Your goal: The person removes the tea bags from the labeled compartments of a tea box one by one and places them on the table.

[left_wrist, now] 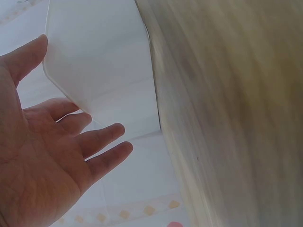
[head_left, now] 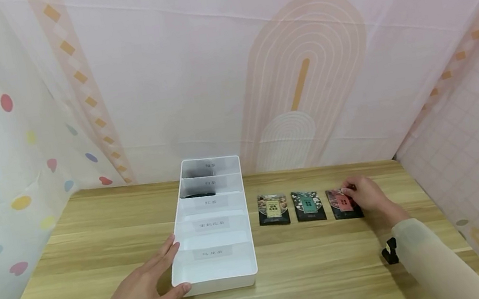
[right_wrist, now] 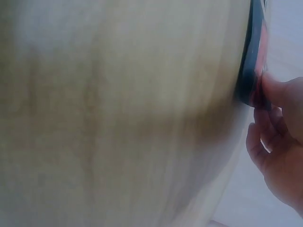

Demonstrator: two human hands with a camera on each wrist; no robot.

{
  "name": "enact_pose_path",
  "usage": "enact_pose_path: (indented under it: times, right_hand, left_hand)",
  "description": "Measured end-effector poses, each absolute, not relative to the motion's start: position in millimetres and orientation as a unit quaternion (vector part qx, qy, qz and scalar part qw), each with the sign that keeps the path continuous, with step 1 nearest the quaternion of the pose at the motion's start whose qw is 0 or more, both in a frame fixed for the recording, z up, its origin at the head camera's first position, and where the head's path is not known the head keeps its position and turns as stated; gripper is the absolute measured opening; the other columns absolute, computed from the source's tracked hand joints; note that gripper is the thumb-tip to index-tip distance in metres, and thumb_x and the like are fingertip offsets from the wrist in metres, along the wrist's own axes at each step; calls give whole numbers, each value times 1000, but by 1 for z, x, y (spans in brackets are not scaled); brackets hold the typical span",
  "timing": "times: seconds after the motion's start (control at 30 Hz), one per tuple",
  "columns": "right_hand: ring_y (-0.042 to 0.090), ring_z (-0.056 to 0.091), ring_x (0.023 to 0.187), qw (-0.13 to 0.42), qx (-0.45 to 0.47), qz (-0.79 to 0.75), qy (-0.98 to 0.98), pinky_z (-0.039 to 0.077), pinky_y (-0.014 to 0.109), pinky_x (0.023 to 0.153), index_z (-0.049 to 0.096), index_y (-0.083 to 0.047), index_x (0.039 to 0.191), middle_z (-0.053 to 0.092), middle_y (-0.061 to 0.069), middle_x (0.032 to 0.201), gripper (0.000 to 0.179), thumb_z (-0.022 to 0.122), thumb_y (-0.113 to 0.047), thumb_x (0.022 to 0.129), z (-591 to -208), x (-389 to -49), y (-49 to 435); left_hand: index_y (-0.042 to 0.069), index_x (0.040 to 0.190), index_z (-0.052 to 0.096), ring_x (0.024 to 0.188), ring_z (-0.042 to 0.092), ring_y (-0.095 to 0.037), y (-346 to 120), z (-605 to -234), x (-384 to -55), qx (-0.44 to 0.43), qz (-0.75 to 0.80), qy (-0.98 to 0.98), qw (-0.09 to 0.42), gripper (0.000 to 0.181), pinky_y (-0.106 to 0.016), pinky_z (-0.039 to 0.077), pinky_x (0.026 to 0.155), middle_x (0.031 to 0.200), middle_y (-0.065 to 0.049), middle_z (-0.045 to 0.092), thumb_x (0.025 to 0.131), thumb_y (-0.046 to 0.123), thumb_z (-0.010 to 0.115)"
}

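A long white box (head_left: 218,284) with several compartments, each bearing a label, stands on the table. My left hand (head_left: 137,293) lies at its left near corner, fingers extended, with fingertips and thumb against the side and rim. To the right of the box, three black packets are in a row: one with a yellow label (head_left: 273,209), one with a green label (head_left: 308,205) and one with a red label (head_left: 343,202). My right hand (head_left: 366,195) pinches the red-label packet's (right_wrist: 251,66) edge between thumb and fingers. In the right wrist view the packet's front is seen nearly edge-on.
Dark packets (head_left: 199,194) sit in the box's two far compartments. The wooden table (head_left: 316,278) meets a patterned cloth backdrop (head_left: 190,73) behind it and on both sides. A small black object (head_left: 390,251) shows beside the right sleeve.
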State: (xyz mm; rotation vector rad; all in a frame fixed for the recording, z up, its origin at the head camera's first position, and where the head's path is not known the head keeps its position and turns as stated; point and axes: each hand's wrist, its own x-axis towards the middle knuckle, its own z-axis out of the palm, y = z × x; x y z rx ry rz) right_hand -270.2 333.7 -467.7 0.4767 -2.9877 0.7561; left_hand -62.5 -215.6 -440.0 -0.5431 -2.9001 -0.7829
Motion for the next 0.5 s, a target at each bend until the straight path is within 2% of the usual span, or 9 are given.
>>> enact_pose_path:
  times: [0.2,0.5]
  right_hand:
    - [17,54,66,-1,146,249,-958,47,38,65,73,-2,93,66,5,79,13,65,-2,102,-470,-270,333]
    - [18,59,74,-4,131,244,-961,50,42,71,74,-2,95,69,6,86,11,67,-5,102,-472,-273,334]
  left_hand:
    - [5,157,48,134,58,-38,-216,-440,-61,-178,-257,-949,42,84,-58,52,99,167,-7,38,95,56,72]
    - [6,158,46,137,56,-37,-215,-439,-61,-168,-263,-949,36,84,-58,51,102,168,-5,36,96,59,69]
